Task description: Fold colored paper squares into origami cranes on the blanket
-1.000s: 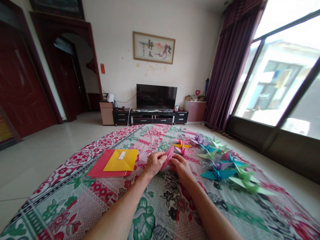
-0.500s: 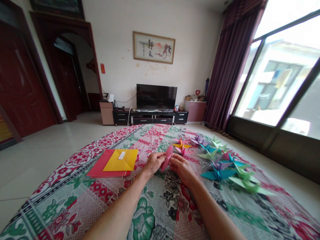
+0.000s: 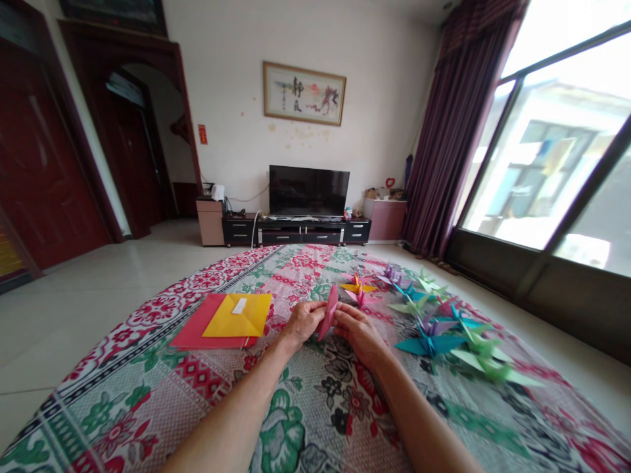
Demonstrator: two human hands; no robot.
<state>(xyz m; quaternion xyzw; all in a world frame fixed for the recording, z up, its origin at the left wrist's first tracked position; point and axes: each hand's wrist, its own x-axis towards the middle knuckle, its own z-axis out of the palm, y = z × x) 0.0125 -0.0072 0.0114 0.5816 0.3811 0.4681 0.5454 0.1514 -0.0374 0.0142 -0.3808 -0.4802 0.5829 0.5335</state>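
Both hands [image 3: 302,325] pinch pink paper [image 3: 328,313], well inside the tablecloth edge [image 3: 305,249].

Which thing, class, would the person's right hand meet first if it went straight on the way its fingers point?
The right hand would meet the pink folded paper first; its fingertips already seem to touch it. Just beyond is the left hand, though exact depth is unclear.

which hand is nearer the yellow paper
Left. The left hand is right of the yellow paper, with a gap between; the right hand is farther right, past the pink folded paper.
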